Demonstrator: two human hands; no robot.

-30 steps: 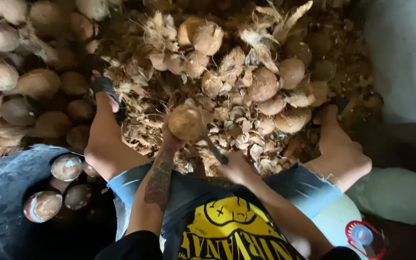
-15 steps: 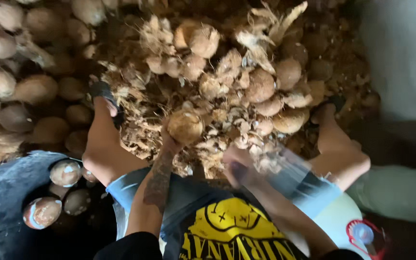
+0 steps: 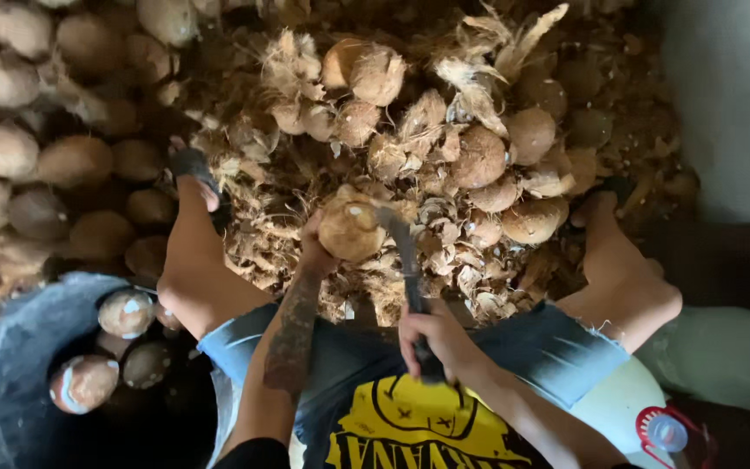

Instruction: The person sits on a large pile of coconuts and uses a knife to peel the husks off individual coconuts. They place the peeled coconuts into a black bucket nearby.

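Gripping noted: husked coconut clasped by left hand, steadied for cutting; curved knife clenched by right hand, blade laid against shell; husk pile beyond.

The left hand sits at mid-frame, its tattooed forearm reaching up from the bottom edge, fingers cupped in a grip. The right hand lies lower and right of centre, fist closed, wrist bent inward. Both bare knees spread wide toward the left and right.
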